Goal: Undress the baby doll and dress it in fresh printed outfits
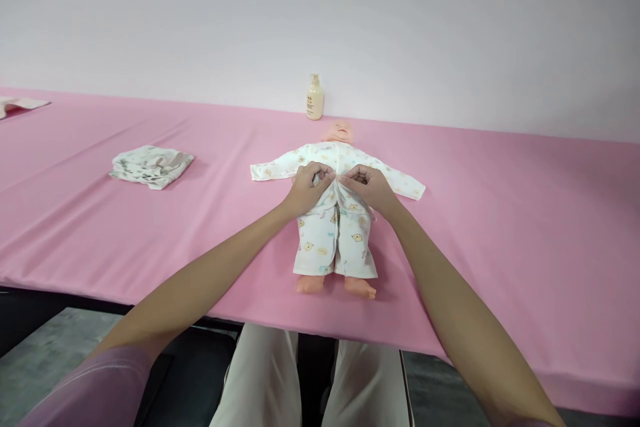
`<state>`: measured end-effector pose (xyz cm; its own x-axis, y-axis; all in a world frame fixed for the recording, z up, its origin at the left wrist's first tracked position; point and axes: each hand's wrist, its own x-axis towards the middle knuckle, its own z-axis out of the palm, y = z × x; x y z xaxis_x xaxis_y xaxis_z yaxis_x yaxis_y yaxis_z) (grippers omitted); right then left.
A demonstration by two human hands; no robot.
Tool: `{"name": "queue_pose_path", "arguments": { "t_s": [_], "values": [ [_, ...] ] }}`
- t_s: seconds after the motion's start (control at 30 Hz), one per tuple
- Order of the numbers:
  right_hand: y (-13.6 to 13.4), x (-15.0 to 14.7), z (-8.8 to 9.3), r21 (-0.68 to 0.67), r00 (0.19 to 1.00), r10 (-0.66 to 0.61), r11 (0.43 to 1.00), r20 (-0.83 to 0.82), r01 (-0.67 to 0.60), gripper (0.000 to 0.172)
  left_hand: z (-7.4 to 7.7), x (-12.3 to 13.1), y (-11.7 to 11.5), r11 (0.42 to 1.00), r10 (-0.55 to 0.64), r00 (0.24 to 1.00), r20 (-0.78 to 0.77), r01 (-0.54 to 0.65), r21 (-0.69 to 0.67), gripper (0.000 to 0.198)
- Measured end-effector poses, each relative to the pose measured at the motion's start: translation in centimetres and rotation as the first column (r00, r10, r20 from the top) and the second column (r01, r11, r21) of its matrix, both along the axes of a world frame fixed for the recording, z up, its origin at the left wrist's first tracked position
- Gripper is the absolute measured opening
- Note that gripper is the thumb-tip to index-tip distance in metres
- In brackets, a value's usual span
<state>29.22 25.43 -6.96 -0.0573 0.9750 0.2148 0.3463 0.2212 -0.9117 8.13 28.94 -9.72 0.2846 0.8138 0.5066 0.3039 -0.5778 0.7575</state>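
Observation:
A baby doll (340, 131) lies on its back, feet toward me, dressed in a white patterned top (320, 152) and matching trousers (316, 243). The top's long sleeves stretch out to both sides. At the middle of the chest, my left hand (311, 187) pinches one front edge of the top. My right hand (367, 185) pinches the other edge, its fingertips close to those of my left hand. Below the hands the front panels part slightly. Any fastener between the fingertips is too small to make out.
Pink cloth (500, 233) covers the table. A pump bottle (315, 100) stands beyond the doll's head by the wall. Folded patterned cloth (151, 165) lies to the left, and a pale item (23, 105) at the far left edge.

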Motion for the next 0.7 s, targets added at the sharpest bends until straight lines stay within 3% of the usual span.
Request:
{"name": "queue_pose_path", "arguments": {
  "t_s": [0.7],
  "values": [
    [0.2,-0.8,-1.1,0.022,0.994,-0.110,0.994,-0.014,0.110,0.027,0.1,-0.4,0.1,0.998,-0.038,0.999,0.031,0.040,-0.045,0.014]
  ]
}}
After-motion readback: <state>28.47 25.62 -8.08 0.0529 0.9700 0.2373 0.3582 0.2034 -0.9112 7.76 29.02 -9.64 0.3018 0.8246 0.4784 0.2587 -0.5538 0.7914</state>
